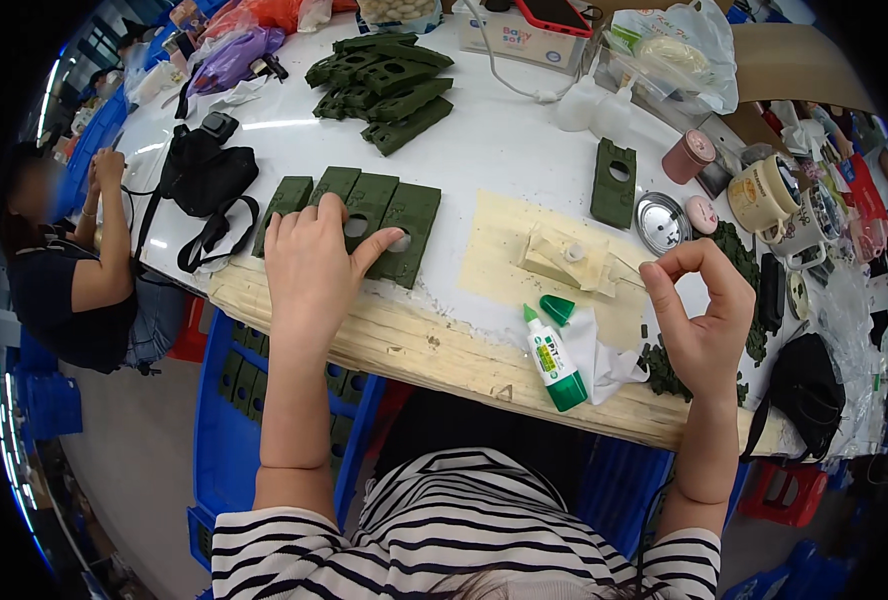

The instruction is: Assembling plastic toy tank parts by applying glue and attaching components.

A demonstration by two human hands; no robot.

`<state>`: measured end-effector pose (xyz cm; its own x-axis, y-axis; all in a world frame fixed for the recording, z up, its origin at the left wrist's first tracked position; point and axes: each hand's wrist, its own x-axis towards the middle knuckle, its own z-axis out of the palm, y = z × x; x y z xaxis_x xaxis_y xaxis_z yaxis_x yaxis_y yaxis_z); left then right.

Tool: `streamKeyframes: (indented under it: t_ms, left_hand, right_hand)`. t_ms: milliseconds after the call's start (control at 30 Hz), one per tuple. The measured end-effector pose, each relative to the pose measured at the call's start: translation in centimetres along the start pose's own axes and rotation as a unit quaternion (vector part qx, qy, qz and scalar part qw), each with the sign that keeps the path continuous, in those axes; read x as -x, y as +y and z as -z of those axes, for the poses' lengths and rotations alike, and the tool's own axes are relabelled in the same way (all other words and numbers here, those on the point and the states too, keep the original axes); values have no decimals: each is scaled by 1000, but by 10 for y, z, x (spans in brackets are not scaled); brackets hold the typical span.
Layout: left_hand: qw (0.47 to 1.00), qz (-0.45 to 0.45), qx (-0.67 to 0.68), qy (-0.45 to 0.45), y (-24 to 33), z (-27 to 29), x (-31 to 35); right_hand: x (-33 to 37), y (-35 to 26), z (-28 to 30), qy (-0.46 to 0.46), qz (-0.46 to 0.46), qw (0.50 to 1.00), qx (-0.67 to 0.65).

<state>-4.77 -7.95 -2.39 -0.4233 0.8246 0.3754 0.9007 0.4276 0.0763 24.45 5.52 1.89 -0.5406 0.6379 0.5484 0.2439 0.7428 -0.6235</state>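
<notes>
Several dark green moulded plates (413, 225) with round holes lie side by side near the table's front edge. My left hand (312, 255) rests over them, its thumb spread out to the right by a hole and its fingers partly bent on the plates. My right hand (706, 315) pinches a thin stick (627, 268) between thumb and forefinger. The stick's far end points at a small block wrapped in cream masking tape (569, 258), on a pale paper sheet (494, 230). In front of the block lie a white glue bottle (554, 362) with a green tip and its green cap (557, 309).
More green plates (384, 85) are piled at the back, and a single plate (614, 185) lies right of the paper. Small green parts (664, 372), tins, mugs (761, 195) and bags crowd the right. A blue crate (226, 440) stands below; a person (74, 250) sits left.
</notes>
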Motion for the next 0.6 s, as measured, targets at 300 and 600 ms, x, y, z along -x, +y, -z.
streamKeyframes:
  t_ms: [300, 600]
  left_hand:
    - [999, -11, 17, -48, 10, 7, -13]
    - [992, -98, 4, -79, 9, 1, -14]
  right_hand:
    - [-2, 2, 1, -2, 10, 1000, 2]
    - [5, 9, -5, -4, 17, 1000, 0]
